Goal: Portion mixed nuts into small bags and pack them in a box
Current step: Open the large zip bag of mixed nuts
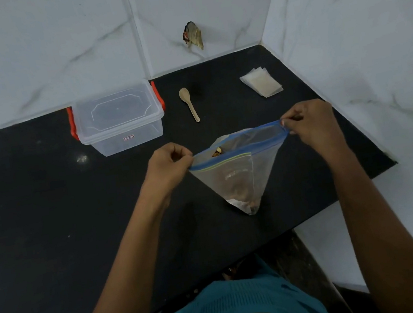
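Nuts [216, 152]: only a few pale and brown pieces show at the bag's mouth, just beside the left hand. The rest is a brown blur behind cloudy plastic, down toward the lower tip.
Print on the big zip bag [232, 176]: unreadable.
Cannot tell whether the bag's lower tip touches the counter [33, 209] or hangs just above it.
Label on the box: too small to read.
Dark scrap on the wall tile [193, 35], well beyond both hands: cannot identify.

Left hand [171, 164]: fingers curled inward, pinching the near-left end of the blue zip strip; fingertips hidden behind the knuckles.
Right hand [308, 125]: thumb and fingers pinching the far-right end of the same strip, held slightly higher.
The hands are spread apart, the mouth stretched between them and partly open. Both forearms reach in from the lower edge.

Clear box [118, 118], lid on, red latches: beyond the left hand.
Wooden spoon [189, 104]: flat on the counter, beyond and between the hands.
Stack of small bags [261, 81]: beyond the right hand.
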Available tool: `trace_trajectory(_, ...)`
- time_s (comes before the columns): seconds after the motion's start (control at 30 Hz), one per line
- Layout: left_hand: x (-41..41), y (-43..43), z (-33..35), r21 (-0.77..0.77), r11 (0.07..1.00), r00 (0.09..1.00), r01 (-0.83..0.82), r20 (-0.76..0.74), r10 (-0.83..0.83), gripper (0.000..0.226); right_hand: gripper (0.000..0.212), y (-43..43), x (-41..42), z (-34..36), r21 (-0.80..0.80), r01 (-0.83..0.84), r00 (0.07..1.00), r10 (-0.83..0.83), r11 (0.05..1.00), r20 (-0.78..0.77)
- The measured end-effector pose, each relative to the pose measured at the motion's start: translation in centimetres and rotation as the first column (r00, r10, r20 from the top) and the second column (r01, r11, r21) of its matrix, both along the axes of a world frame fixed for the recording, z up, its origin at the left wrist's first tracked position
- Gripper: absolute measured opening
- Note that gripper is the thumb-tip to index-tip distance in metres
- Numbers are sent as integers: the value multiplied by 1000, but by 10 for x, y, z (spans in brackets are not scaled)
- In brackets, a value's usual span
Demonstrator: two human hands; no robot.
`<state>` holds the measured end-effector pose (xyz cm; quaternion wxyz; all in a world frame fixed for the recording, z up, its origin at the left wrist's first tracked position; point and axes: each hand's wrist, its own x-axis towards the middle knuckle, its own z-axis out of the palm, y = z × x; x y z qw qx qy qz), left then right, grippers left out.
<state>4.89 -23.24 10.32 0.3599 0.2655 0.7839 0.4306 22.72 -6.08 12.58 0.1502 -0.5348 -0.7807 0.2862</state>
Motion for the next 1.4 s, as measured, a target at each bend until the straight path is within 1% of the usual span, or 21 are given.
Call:
trace_trajectory(0.07,-1,2,2,-7,999,999,40,6,-39,16,13,-3,-2,2,-45,15,999,-17,999,-46)
trace_trajectory(0.13,1,6,6,-22,994,993,109,-38,-110,26,11,-9,-3,7,-130,13,995,-26,991,-101)
trace_trajectory(0.23,4,21,14,-99,968,939,232,-237,-249,58,8,-25,-5,11,-270,-28,976,-32,962,-214)
trace_trajectory(0.3,6,34,18,-118,959,896,258,-341,-283,72,10,-38,-8,11,-260,-11,974,-48,965,-220)
trace_trajectory(0.33,8,41,19,-101,963,888,249,-373,-269,73,17,-44,-10,10,-232,7,979,-54,973,-197)
trace_trajectory(0.43,9,61,18,-20,982,864,187,-472,-174,66,41,-66,-11,5,-179,25,997,-39,983,-73)
trace_trajectory(0.5,6,70,16,-16,983,833,184,-529,-165,57,48,-78,-7,1,-164,8,999,-3,986,34)
trace_trajectory(0.6,2,77,14,-13,983,813,183,-561,-159,38,51,-90,-1,-2,-184,-24,988,52,983,146)
trace_trajectory(0.67,-1,78,13,16,986,811,165,-571,-127,28,47,-94,1,0,-260,-40,974,95,965,206)
trace_trajectory(0.7,-3,77,12,25,988,813,155,-571,-113,26,41,-95,1,1,-311,-42,968,116,949,223)
trace_trajectory(0.77,-5,75,12,31,990,812,138,-576,-95,26,23,-93,2,3,-404,-36,972,126,914,200)
trace_trajectory(0.8,-6,73,12,32,990,813,135,-576,-92,26,19,-90,4,4,-429,-27,979,111,903,172)
trace_trajectory(0.83,-6,71,13,33,990,815,134,-572,-91,25,20,-86,5,6,-427,-13,986,83,904,145)
trace_trajectory(0.9,-7,65,16,39,990,822,138,-561,-92,24,18,-76,10,9,-349,33,992,11,936,124)
trace_trajectory(0.97,-7,58,21,55,989,826,137,-558,-84,23,8,-65,14,14,-245,59,989,-23,968,147)
trace_trajectory(1.0,-6,55,24,57,989,829,135,-554,-81,22,6,-59,15,16,-202,59,987,-26,978,159)
trace_trajectory(1.07,-4,47,30,42,990,841,136,-534,-93,21,11,-48,16,20,-144,38,986,-14,989,166)
trace_trajectory(1.2,3,33,33,2,990,851,139,-511,-118,22,18,-31,9,23,-50,34,996,-29,998,84)
trace_trajectory(1.3,10,23,25,-15,993,859,121,-499,-113,18,21,-25,-1,18,-57,51,998,-48,997,51)
trace_trajectory(1.4,16,17,15,-65,993,879,103,-461,-121,16,24,-28,-8,9,-107,53,999,-53,993,0)
